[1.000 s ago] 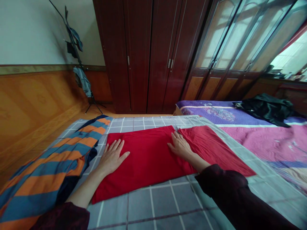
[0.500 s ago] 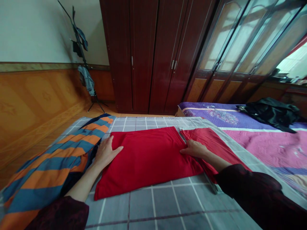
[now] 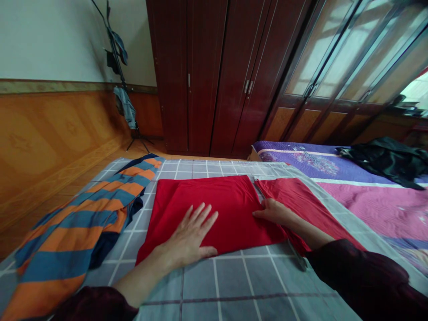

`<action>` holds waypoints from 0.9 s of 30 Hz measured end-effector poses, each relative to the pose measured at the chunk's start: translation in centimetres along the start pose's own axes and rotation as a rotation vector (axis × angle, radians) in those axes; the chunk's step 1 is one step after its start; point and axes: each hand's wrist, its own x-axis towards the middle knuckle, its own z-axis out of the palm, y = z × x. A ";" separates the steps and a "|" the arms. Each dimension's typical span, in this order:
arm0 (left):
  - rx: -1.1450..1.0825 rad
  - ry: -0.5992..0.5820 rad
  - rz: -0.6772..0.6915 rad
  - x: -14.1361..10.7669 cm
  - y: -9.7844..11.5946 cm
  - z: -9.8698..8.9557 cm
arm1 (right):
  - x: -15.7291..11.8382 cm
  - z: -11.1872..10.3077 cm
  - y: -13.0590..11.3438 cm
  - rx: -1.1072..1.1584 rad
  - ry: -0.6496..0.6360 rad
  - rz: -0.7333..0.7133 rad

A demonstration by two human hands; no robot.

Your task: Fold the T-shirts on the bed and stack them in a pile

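Note:
A folded red cloth garment lies flat on a grey checked sheet, and a longer red flap stretches from it to the right. My left hand presses palm-down on the near edge of the folded cloth, fingers spread. On the fold line between the cloth and the flap rests my right hand, fingers together and pointing left. Nothing shows gripped in it. An orange-and-blue striped cloth lies on the sheet to the left of my left arm.
A bed with a purple and pink quilt lies to the right, with a black garment on it. Ahead stand a dark wooden wardrobe and glass-fronted doors. A clothes stand stands on the wooden floor by the wall.
My left hand has slid right along the cloth, from its left edge towards the near middle, fingers spreading. My right hand has stayed on the fold. The view has shifted slightly.

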 end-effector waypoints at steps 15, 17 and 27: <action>-1.067 0.669 -0.529 -0.5 -10.2 -4.7 | -3.4 -3.0 -2.1 1.077 -0.386 0.212; -1.209 0.698 -0.610 -1.4 -11.6 -5.3 | -3.1 -3.3 -3.6 1.113 -0.355 0.156; -1.266 0.518 -0.772 -2.4 -13.0 -5.1 | -0.7 -0.9 -22.0 0.524 -0.172 -0.247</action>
